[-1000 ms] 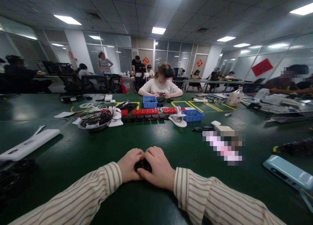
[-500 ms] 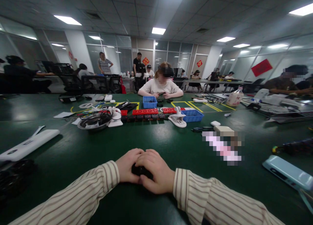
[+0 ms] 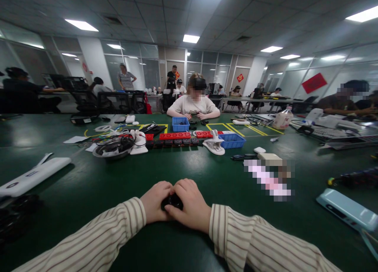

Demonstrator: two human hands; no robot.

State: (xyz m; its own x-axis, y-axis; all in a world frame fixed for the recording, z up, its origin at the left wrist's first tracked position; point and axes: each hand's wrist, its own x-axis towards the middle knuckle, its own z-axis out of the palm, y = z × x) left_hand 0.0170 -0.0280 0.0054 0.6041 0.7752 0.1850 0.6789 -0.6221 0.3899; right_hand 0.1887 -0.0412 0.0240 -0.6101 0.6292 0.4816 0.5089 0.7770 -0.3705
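Observation:
My left hand [image 3: 154, 202] and my right hand [image 3: 189, 204] rest together on the green table [image 3: 88, 185], both curled around a small black object [image 3: 172, 200] held between them. Only a dark sliver of it shows between the fingers, so I cannot make out what it is. Both wrists are in striped cream sleeves. Nothing else lies within reach of the hands.
A white flat device [image 3: 32, 176] lies at the left, a light blue case [image 3: 345, 209] at the right. Farther off are a cable-filled bowl [image 3: 113, 148], red and black parts [image 3: 175, 138], blue bins [image 3: 232, 140]. A person [image 3: 193, 102] sits opposite; others work at the sides.
My hands shifted slightly toward me and kept closing over the small black object; the view tipped a little. Nothing was let go.

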